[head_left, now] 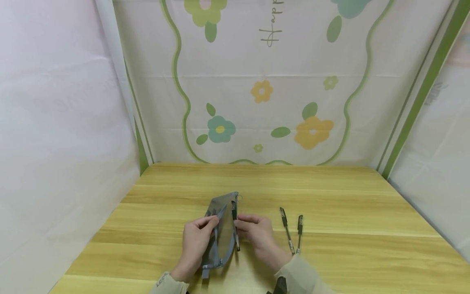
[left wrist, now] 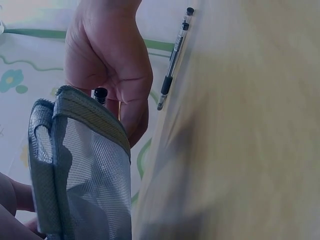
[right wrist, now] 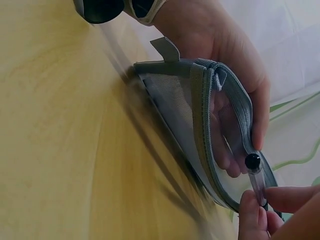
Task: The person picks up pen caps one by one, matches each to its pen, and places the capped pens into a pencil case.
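Observation:
A grey mesh zip pouch (head_left: 222,241) stands tilted on the table, its zipped mouth spread apart. My left hand (head_left: 198,241) pinches the left edge of that mouth between thumb and fingers. At the other edge my right hand (head_left: 260,238) pinches a black-capped pen (head_left: 233,208), which overlaps the opening in the head view. From the right wrist, the pen's dark end (right wrist: 253,161) shows beside the zipper rim, thumb and fingertips round its barrel. Dark shapes show through the mesh on the pouch's left side.
Two more pens, one (head_left: 287,229) and another (head_left: 300,232), lie on the wooden table (head_left: 349,253) to the right of my right hand. A flower-printed cloth (head_left: 242,110) hangs behind the table, with pale cloth walls (head_left: 66,122) at the sides.

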Demonstrator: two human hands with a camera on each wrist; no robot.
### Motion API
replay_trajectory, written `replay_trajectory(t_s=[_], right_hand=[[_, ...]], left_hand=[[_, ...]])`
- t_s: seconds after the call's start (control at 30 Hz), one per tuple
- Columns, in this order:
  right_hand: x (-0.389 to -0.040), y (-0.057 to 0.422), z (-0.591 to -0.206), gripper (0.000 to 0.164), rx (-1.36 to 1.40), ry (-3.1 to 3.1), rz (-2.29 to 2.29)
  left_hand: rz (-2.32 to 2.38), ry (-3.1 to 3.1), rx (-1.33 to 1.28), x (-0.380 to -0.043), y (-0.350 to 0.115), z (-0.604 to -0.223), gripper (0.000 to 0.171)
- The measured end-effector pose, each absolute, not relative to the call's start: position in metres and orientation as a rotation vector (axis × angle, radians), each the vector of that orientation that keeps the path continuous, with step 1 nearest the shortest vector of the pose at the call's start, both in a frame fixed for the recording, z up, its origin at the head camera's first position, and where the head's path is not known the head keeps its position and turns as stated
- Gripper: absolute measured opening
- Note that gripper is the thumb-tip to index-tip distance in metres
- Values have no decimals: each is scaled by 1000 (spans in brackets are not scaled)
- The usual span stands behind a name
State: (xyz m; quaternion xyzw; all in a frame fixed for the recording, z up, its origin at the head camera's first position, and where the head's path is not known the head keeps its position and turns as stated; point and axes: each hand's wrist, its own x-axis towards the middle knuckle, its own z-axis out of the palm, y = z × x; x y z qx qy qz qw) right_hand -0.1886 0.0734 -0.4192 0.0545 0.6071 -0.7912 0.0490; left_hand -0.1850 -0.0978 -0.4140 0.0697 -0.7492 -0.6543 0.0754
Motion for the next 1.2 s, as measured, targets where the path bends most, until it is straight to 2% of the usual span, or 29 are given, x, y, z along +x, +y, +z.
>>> replay_trajectory(t_s=[0.8,1.2], right_hand=[[-184,68,-413,35,-1,1649,-2395],[-187,103,-383,26,-88,1703,-2400]], left_hand=[[-2002,-2193,230,-185,-101,-412,20],[-1985,-2158,238,-187,-106,-405,18]])
